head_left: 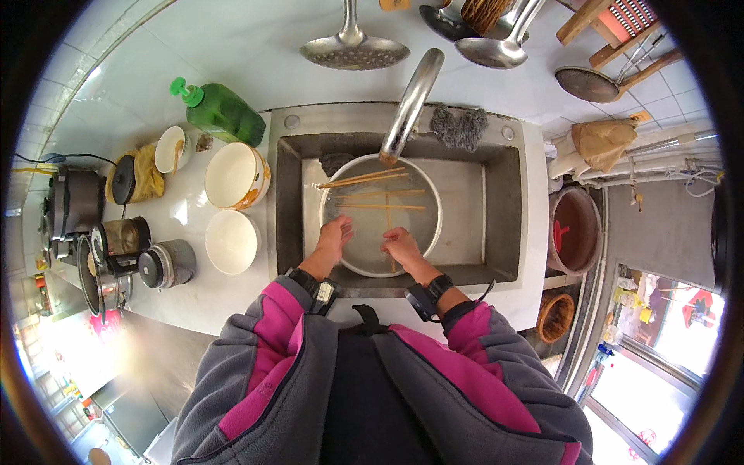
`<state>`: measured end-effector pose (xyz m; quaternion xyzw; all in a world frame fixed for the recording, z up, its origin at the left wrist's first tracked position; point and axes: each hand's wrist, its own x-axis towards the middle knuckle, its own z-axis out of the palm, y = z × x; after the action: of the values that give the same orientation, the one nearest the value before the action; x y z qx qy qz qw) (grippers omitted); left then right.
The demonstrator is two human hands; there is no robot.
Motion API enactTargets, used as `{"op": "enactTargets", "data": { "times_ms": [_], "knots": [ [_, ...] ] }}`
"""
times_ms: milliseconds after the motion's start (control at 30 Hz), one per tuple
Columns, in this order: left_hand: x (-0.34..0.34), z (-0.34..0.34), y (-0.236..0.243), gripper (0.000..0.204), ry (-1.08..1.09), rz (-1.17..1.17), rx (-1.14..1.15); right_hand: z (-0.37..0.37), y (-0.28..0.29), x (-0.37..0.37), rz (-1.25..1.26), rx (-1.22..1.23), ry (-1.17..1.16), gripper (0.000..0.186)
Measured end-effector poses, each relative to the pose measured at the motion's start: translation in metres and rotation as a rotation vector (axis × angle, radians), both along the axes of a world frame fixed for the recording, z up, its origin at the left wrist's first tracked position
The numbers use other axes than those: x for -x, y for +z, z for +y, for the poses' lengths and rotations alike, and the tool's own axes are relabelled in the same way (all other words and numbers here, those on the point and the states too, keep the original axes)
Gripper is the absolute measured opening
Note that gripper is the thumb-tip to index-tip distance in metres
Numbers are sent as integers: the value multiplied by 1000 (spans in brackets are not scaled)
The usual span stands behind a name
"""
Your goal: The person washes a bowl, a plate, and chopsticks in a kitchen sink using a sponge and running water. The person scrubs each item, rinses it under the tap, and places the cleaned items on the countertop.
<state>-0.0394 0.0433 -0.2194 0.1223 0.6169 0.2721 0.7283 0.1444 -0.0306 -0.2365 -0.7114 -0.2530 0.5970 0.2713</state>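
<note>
A round metal basin filled with water stands in the steel sink. Several wooden chopsticks lie across the basin, most of them roughly sideways. My right hand is closed at the basin's near right side, its fingertips pinched on one chopstick that points away from me. Over the near left rim, my left hand has its fingers stretched out and holds nothing I can see. The metal faucet reaches over the basin's far edge.
Left of the sink stand a patterned bowl, a white bowl, a green pump bottle and a lidded metal container. A dark scouring pad rests on the far sink rim. Ladles and a skimmer hang beyond.
</note>
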Motion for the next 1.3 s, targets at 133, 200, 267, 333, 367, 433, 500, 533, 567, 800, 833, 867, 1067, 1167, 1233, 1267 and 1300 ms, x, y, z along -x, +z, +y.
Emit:
{"op": "enactTargets", "data": {
  "times_ms": [133, 200, 267, 333, 367, 433, 500, 533, 567, 800, 833, 867, 1067, 1167, 1233, 1267, 1300],
  "knots": [
    [-1, -2, -1, 25, -32, 108, 36, -9, 15, -18, -266, -183, 206, 20],
    [-2, -3, 0, 28, -40, 116, 30, -13, 24, -26, -352, -205, 266, 19],
    [-2, -3, 0, 35, -26, 107, 38, -12, 32, -31, -421, -244, 303, 18],
    [-3, -4, 0, 36, -42, 93, 32, -8, 39, -34, -473, -243, 340, 18],
    [-3, -4, -1, 36, -37, 100, 32, -5, 43, -34, -490, -223, 360, 18],
    [-3, -3, -3, 36, -53, 106, 51, 4, 50, -35, -519, -218, 383, 17],
    [-2, -3, -9, 36, -81, 137, 49, 14, 56, -37, -546, -270, 386, 16],
    [-1, -2, -13, 36, -105, 161, 37, 22, 57, -38, -639, -376, 400, 17],
    [-1, -2, -17, 36, -130, 185, 25, 29, 58, -40, -730, -502, 411, 18],
    [0, -6, -50, 61, -85, 256, -3, 24, 29, -47, -471, -353, 39, 28],
    [-1, -8, -54, 62, -108, 288, 15, 15, 19, -45, -527, -315, 50, 29],
    [-1, -10, -57, 63, -129, 314, 13, 5, 9, -41, -568, -314, 49, 31],
    [0, -12, -93, 60, -196, 223, 18, -6, -40, -36, -274, 16, -38, 43],
    [0, -12, -111, 57, -205, 344, 92, -3, -45, -32, 22, 69, -178, 47],
    [3, -10, -116, 56, -188, 256, 121, 0, -46, -30, 159, 67, -236, 48],
    [5, -9, -116, 56, -180, 216, 167, 1, -46, -29, 185, 68, -235, 48],
    [6, -7, -116, 51, -187, 177, 162, 1, -47, -28, 192, 97, -247, 48]
  ]
}}
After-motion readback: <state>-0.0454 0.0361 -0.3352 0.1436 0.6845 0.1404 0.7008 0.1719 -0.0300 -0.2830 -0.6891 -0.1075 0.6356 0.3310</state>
